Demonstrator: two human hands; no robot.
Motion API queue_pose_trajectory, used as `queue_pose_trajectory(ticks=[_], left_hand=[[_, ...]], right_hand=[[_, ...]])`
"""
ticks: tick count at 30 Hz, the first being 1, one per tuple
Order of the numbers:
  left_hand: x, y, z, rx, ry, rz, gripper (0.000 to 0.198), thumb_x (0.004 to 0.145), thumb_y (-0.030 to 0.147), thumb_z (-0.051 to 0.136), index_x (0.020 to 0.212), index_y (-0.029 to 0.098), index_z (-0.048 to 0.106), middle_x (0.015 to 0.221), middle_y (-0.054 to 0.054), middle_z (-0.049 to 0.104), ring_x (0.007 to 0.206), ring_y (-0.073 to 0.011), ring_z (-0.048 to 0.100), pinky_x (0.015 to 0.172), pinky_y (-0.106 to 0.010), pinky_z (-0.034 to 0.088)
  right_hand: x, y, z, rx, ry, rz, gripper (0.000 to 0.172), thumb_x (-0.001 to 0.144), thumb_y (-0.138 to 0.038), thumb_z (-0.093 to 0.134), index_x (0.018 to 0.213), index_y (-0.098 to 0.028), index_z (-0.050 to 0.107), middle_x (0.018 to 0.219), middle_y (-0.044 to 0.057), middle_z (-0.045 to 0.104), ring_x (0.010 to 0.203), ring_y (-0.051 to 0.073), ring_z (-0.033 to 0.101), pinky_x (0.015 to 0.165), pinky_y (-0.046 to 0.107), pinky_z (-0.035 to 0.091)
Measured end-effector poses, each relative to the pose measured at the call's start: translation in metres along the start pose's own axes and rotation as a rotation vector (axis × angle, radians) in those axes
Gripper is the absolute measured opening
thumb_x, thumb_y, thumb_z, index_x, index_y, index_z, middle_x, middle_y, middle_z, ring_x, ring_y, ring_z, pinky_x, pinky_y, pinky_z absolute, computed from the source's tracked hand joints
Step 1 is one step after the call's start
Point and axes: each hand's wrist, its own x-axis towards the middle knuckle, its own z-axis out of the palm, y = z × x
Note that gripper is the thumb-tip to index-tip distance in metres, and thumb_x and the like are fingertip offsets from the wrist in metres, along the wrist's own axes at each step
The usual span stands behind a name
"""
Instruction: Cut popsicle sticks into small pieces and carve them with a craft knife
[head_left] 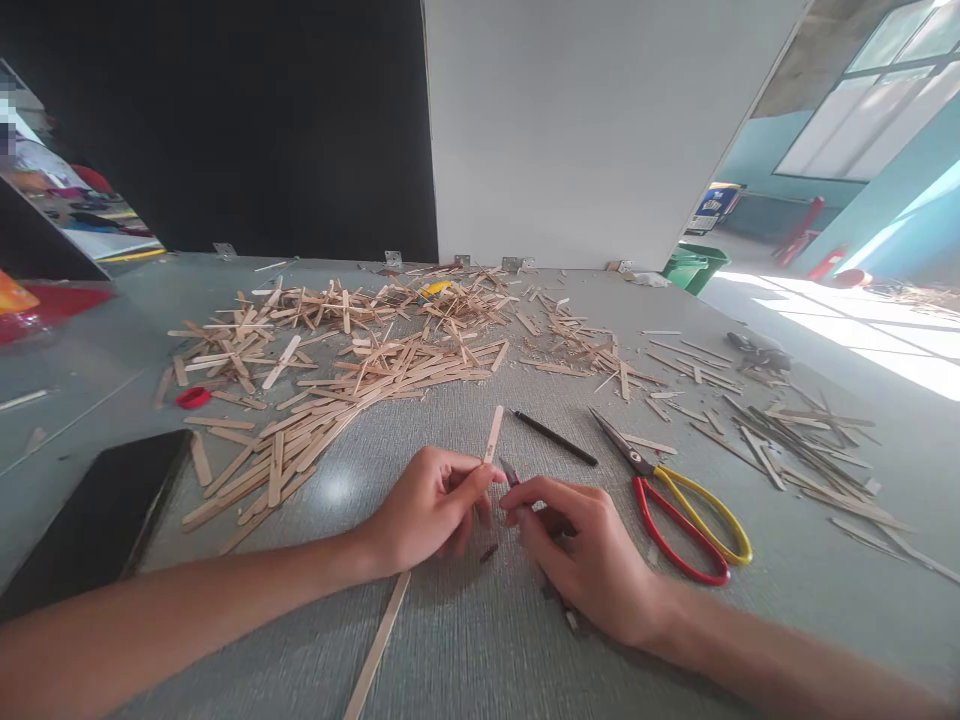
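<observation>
My left hand [427, 510] is closed in a pinch on a short wooden craft stick [493, 434] that points up and away from me. My right hand [581, 555] is closed round a thin dark-handled tool [511, 472] whose tip meets the stick's lower end. Both hands rest on the grey table [465, 640] near its front. A longer wooden stick [379, 645] lies under my left wrist. A small dark chip [488, 552] lies between the hands.
A big heap of wooden sticks [360, 370] fills the table's middle. Red-and-yellow scissors [675, 500] and a black pencil [553, 437] lie to the right. Dark stick scraps [795, 440] lie far right, a black phone [97, 520] and a red ring [193, 397] at left.
</observation>
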Motion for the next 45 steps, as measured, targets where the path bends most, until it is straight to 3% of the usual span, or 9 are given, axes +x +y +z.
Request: queue_pose_trajectory(ticks=[3, 7, 14, 29, 40, 45], left_hand=[[-0.0004, 0.0006, 0.0006, 0.000, 0.000, 0.016, 0.046, 0.104, 0.054, 0.054, 0.083, 0.015, 0.069, 0.059, 0.002, 0.061, 0.037, -0.0084, 0.051, 0.036, -0.017, 0.032], [-0.0009, 0.0013, 0.0016, 0.001, 0.027, 0.035, 0.044, 0.106, 0.052, 0.052, 0.090, 0.015, 0.069, 0.061, 0.005, 0.056, 0.039, -0.0068, 0.048, 0.039, -0.017, 0.032], [-0.0009, 0.0018, 0.0009, 0.024, 0.022, 0.041, 0.043, 0.107, 0.049, 0.051, 0.092, 0.014, 0.071, 0.050, 0.009, 0.048, 0.038, -0.0074, 0.042, 0.038, -0.017, 0.030], [-0.0012, 0.0031, 0.0015, 0.150, 0.074, 0.135, 0.041, 0.106, 0.043, 0.052, 0.084, 0.016, 0.074, 0.054, 0.007, 0.038, 0.045, -0.0097, 0.034, 0.042, -0.021, 0.022], [-0.0009, 0.0009, 0.0022, 0.213, 0.083, 0.143, 0.046, 0.104, 0.043, 0.052, 0.068, 0.016, 0.062, 0.062, 0.005, 0.030, 0.058, -0.0119, 0.027, 0.052, -0.025, 0.019], [-0.0014, 0.0018, 0.0016, 0.153, 0.046, 0.130, 0.040, 0.105, 0.042, 0.053, 0.078, 0.016, 0.068, 0.059, 0.007, 0.033, 0.053, -0.0111, 0.028, 0.048, -0.023, 0.020]], right_hand=[[-0.0021, 0.0053, 0.0012, 0.020, 0.092, -0.012, 0.030, 0.100, -0.017, 0.051, 0.129, -0.020, 0.060, 0.090, 0.003, 0.077, 0.063, 0.012, 0.069, 0.056, 0.023, 0.050], [-0.0017, 0.0101, 0.0020, -0.010, 0.150, 0.003, 0.027, 0.100, -0.019, 0.053, 0.125, -0.022, 0.063, 0.092, 0.004, 0.081, 0.076, 0.016, 0.079, 0.062, 0.023, 0.057], [-0.0017, 0.0079, 0.0016, -0.063, 0.138, -0.020, 0.029, 0.100, -0.019, 0.051, 0.125, -0.021, 0.066, 0.091, 0.004, 0.081, 0.064, 0.014, 0.074, 0.054, 0.024, 0.053], [-0.0025, 0.0103, 0.0013, -0.018, 0.100, 0.008, 0.028, 0.100, -0.019, 0.052, 0.125, -0.022, 0.066, 0.093, 0.004, 0.081, 0.067, 0.015, 0.073, 0.056, 0.025, 0.051], [0.0019, 0.0017, -0.0041, -0.079, 0.024, -0.031, 0.026, 0.102, -0.018, 0.049, 0.114, -0.016, 0.072, 0.076, 0.000, 0.072, 0.060, 0.013, 0.061, 0.059, 0.026, 0.047], [0.0006, 0.0051, -0.0044, -0.027, 0.009, 0.013, 0.024, 0.102, -0.021, 0.050, 0.114, -0.018, 0.071, 0.081, 0.001, 0.074, 0.060, 0.014, 0.061, 0.055, 0.026, 0.047]])
